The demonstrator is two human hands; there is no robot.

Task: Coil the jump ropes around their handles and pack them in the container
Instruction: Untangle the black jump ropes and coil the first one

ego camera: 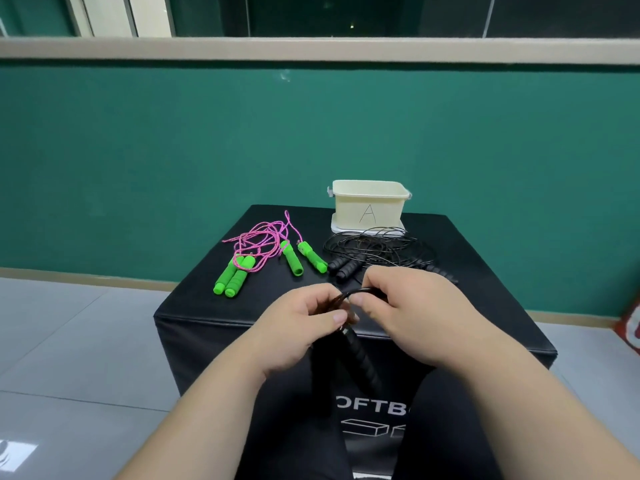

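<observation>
My left hand (304,323) grips the top of a black jump rope handle (362,362) that hangs down over the front of the black box. My right hand (412,306) pinches the thin black cord (360,291) looping from that handle. More black cord (381,245) lies tangled on the box top with black handles (341,266) beside it. Two pink ropes with green handles lie to the left: one pair (233,275) side by side, another pair (301,258) spread apart. The cream container (369,206), marked A, stands open at the back.
Everything sits on a black cube-shaped box (214,323) with white lettering on its front. A green wall rises behind it and a pale tiled floor (86,341) surrounds it. A red object (632,327) shows at the right edge.
</observation>
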